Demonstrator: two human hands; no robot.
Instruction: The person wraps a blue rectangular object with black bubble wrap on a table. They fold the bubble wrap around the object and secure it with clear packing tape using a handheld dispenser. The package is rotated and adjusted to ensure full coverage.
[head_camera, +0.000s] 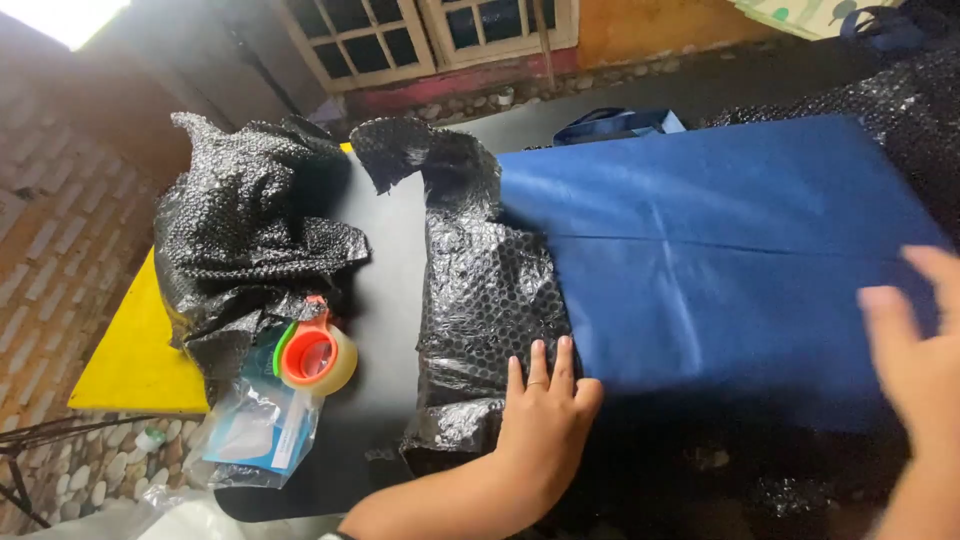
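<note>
Blue fabric (720, 260), smooth with a faint crease across it, covers a large flat package that lies over most of the black table (385, 260). At the package's left end, black bubble wrap (480, 290) is folded round the edge and rises in a crumpled flap toward the far side. The left hand (545, 420) lies flat, palm down, fingers (540, 365) together and stretched out, pressing on the seam where the bubble wrap meets the blue fabric. The right hand (915, 360) hovers open at the right edge of the view, fingers loosely spread above the blue fabric, blurred; whether it touches the cloth cannot be told. Neither hand holds anything.

Left of the package sits a heap of loose black bubble wrap (250, 230). Just in front of that heap stands a tape dispenser (315, 355) with an orange core and a green part, and beside it lies a clear plastic bag (255, 435). A yellow board (135, 350) shows under the table's left end.
</note>
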